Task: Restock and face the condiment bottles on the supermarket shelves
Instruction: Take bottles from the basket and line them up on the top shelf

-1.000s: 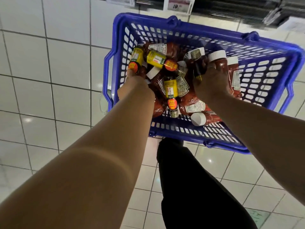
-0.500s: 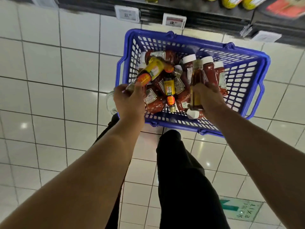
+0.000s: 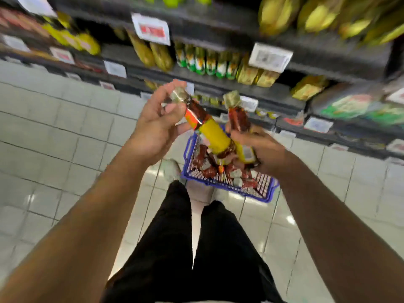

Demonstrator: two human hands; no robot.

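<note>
We hold 2 yellow-labelled sauce bottles above the blue basket (image 3: 227, 184): our left hand (image 3: 153, 130) pinches one bottle (image 3: 209, 132) by its neck, our right hand (image 3: 260, 154) clasps the other (image 3: 239, 121) upright, probably ready for the shelves (image 3: 218, 84).

Heavy motion blur, glaring floor (image 3: 290, 219)

Pale glossy floor tiles (image 3: 65, 132) are catching overhead glare, and dark shelving (image 3: 218, 25) with white price tags (image 3: 270, 57) is running across the top.
</note>
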